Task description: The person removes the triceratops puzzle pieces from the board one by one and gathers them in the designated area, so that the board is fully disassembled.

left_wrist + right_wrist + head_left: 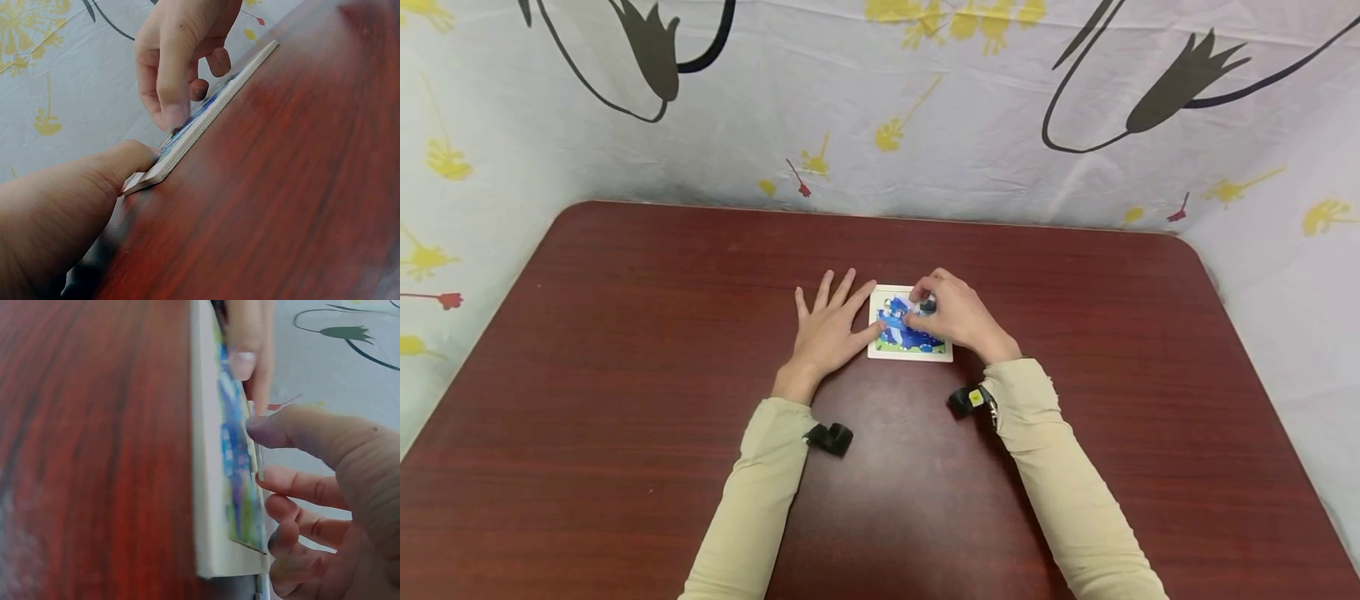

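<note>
The picture board (pixel 913 340), white-framed with a blue figure, lies flat on the dark red worktop (pixel 887 500), well short of the patterned curtain (pixel 850 125) behind. The left hand (pixel 827 335) is spread beside the board, fingers straight, its thumb laid over the left edge. The right hand (pixel 962 315) is bent over the board's right side, thumb and forefinger at the picture; whether they pinch anything I cannot tell.
</note>
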{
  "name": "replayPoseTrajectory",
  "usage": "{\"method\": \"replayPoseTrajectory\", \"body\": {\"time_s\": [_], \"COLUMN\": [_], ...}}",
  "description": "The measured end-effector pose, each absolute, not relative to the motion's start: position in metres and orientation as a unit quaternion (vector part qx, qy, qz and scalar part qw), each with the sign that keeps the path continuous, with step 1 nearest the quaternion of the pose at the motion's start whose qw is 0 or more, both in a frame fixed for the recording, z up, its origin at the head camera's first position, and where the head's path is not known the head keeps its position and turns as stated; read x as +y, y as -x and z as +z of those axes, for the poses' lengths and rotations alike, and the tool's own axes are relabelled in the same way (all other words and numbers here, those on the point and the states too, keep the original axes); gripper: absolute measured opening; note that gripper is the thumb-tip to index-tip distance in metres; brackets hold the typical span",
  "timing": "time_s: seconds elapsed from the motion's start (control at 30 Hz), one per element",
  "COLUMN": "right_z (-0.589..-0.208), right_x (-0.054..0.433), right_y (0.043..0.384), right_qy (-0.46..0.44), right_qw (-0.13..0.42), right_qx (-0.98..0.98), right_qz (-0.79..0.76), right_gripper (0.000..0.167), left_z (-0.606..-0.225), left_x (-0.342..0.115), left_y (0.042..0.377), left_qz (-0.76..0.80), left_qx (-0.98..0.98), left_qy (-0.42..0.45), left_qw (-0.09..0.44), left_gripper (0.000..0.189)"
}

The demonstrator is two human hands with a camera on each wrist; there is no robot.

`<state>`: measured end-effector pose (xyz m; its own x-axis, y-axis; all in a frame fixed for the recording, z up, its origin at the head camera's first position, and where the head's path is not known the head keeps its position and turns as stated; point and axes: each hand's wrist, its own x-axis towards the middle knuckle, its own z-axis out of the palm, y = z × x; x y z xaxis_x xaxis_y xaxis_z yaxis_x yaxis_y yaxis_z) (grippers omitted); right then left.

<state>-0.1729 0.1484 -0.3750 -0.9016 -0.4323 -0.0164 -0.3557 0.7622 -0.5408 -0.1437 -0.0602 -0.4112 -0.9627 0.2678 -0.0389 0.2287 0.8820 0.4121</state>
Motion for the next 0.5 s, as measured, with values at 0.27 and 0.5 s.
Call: {"method": "replayPoseTrajectory", "body": {"time_s": [0.27,0.5], "right_z": [-0.363,-0.363], "right_x": [0.181,0.221], "right_y": [0.172,0.171], "right_qy": [0.183,0.131], "right_qw": [0.037,0.031], "right_qx": [0.927,0.931], "right_qz": [-0.324,-0.339], "right_gripper": [0.027,0.027], "left_z": [-0.411,-0.412], "left_x": [-0.061,-0.061], "left_y": [0.142,0.142], "left_qz": [0.212,0.217], "left_qx": [0.967,0.966], "left_qy": [-0.130,-0.134], "left_qw": [0.044,0.036], "left_gripper": [0.070,0.070]}}
